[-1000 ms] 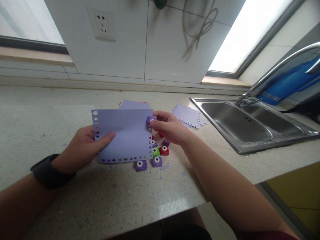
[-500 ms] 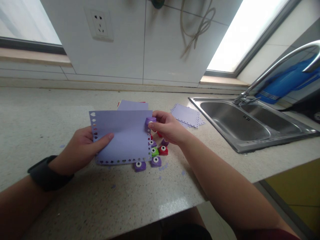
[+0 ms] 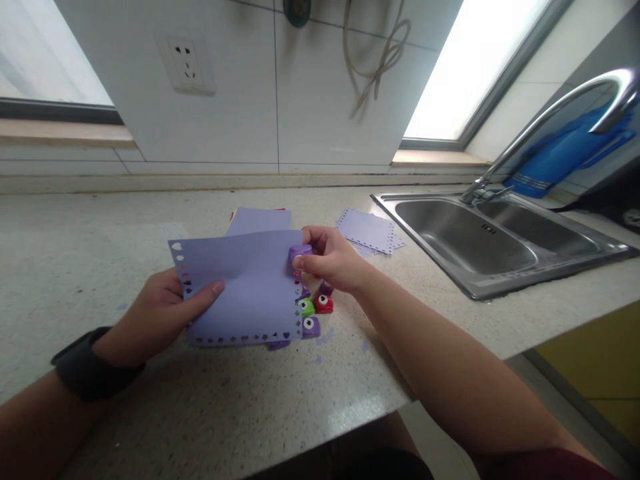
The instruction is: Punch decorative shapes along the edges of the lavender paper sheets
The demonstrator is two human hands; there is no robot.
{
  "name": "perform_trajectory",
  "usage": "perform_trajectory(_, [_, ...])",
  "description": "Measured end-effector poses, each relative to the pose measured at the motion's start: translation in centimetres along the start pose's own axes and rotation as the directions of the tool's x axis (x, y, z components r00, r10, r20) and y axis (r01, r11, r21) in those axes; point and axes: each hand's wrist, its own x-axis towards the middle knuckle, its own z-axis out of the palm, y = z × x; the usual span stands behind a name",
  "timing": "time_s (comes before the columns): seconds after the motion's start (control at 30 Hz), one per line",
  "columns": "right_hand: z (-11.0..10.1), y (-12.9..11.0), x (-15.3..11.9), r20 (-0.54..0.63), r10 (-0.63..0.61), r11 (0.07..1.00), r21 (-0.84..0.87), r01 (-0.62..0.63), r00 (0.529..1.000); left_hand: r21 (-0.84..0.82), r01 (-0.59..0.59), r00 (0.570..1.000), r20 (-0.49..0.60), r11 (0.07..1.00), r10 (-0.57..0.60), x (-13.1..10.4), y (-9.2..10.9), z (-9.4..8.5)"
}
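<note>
A purple sheet (image 3: 250, 287) with small shapes punched along its left, bottom and right edges is held up over the counter. My left hand (image 3: 167, 307) grips its left side, thumb on the front and fingers behind. At the upper right edge, my right hand (image 3: 327, 257) is closed on a purple craft punch (image 3: 300, 253), thumb pressing on it, with the sheet's edge at the punch. Below and partly behind the sheet lie a green punch (image 3: 307, 307), a red punch (image 3: 324, 304) and another purple punch (image 3: 311, 327).
Behind the sheet is a stack of purple paper (image 3: 260, 219). Punched purple sheets (image 3: 367, 230) lie to its right, near the steel sink (image 3: 465, 243) with its faucet (image 3: 545, 123). Small paper bits (image 3: 365, 347) are scattered on the counter (image 3: 200, 413).
The camera view has shifted slightly. The sheet hangs a little lower in view and covers more of the punches below. Both hands keep their holds.
</note>
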Motion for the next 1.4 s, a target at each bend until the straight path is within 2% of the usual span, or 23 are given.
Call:
perform_trajectory(0.67, [0.7,0.1,0.0,-0.072,-0.064,0.998,0.006,0.064,0.995,-0.034,0.043,0.999,-0.003,0.999,-0.043,-0.3,0.4,0.1])
perform_trajectory(0.97, [0.3,0.0,0.2,-0.02,-0.067,0.998,-0.01,0.067,0.998,-0.037,0.035,0.999,-0.017,0.999,-0.036,-0.1,0.3,0.1])
perform_trajectory(1.1, [-0.3,-0.4,0.2,0.022,-0.061,0.998,0.023,0.061,0.998,-0.092,0.069,0.997,-0.015,0.993,-0.071,0.0,0.1,-0.1])
perform_trajectory(1.2, [-0.8,-0.5,0.3,-0.01,-0.074,0.997,0.019,0.074,0.997,-0.166,0.095,0.995,-0.011,0.982,-0.098,0.0,0.1,-0.1])
perform_trajectory(1.4, [-1.5,-0.3,0.9,-0.151,-0.096,0.994,0.029,0.102,0.984,-0.317,0.121,0.991,-0.018,0.941,-0.133,0.3,-0.3,0.1])
